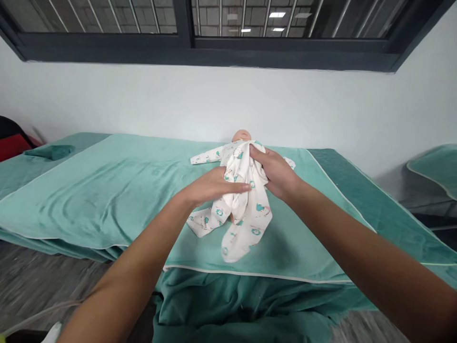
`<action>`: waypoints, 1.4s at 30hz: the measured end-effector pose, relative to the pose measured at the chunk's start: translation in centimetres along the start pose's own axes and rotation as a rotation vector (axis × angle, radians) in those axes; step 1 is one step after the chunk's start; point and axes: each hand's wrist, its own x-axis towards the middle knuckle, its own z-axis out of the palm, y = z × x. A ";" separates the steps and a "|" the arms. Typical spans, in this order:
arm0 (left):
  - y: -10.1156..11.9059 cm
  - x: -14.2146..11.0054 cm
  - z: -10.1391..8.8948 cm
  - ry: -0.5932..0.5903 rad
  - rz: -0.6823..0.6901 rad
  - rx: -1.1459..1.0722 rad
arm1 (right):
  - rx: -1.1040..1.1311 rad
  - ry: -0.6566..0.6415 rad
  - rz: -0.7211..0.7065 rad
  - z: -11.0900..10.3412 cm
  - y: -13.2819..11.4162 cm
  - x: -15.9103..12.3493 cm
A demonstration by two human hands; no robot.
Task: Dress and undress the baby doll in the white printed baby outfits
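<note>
A baby doll (242, 135) lies on its back with its head toward the wall. On or over it is a white baby sleepsuit (246, 205) with teal printed figures, one sleeve spread to the left and a leg hanging down toward me. My right hand (273, 169) pinches the bunched cloth near the chest, thumb on top. Lower and to the left, my left hand (221, 185) grips the cloth, its thumb lying across the front and the other fingers hidden behind the fabric. The doll's body is mostly covered.
The doll rests on a bed with a teal velvet cover (117, 190) edged in white piping. Behind it rises a white wall (160, 100) under a dark-framed window (228, 51). A red and black object (12, 143) is at far left, a teal-covered seat (437, 166) at far right.
</note>
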 end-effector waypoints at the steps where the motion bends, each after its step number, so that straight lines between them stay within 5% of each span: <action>1: -0.2 0.0 0.0 0.013 0.003 -0.026 | 0.031 0.010 0.008 -0.1 0.3 0.0; 6: -0.8 0.9 0.0 0.218 0.171 -0.374 | -0.037 -0.223 0.101 -1.0 1.4 -0.6; 10: -1.4 1.2 0.1 0.191 0.146 -0.515 | -0.235 -0.403 0.249 -1.3 1.7 -0.9; 19: -2.4 0.1 -0.5 -0.078 -0.062 -0.327 | -0.016 -0.017 0.013 -0.2 1.3 -0.1; 23: -2.6 0.9 -0.2 0.087 0.056 -0.444 | -0.049 0.042 0.049 -0.7 2.0 0.0; 26: -2.6 1.7 0.2 0.280 0.159 -0.596 | -0.021 -0.157 0.112 -1.2 2.6 -0.4; 30: -2.0 2.0 0.9 0.274 -0.033 -0.663 | -0.110 -0.478 0.318 -1.7 2.9 -1.3; 37: -2.4 1.7 1.3 0.103 -0.097 -0.692 | 0.128 -0.097 0.021 -0.9 3.1 -0.1; 42: -3.6 1.1 0.9 0.021 -0.073 -0.464 | 0.140 -0.029 0.032 -0.7 3.1 0.3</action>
